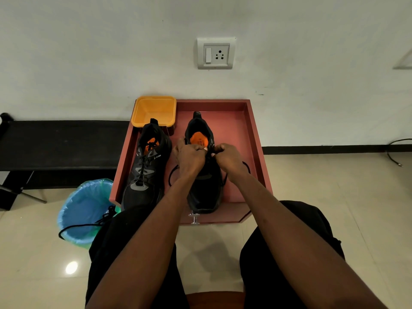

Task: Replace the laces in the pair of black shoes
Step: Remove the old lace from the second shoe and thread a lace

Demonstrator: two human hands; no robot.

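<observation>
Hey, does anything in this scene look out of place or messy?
One thing: a loose black lace hangs over the rim of the blue-lined bin, partly in and partly out, trailing down its outer side. The two black shoes sit upright in the red tray, nothing spilled or damaged.

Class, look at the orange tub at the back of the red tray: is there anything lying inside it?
No: the orange tub shows only its bare orange floor and walls, at the back left corner of the red tray.
</observation>
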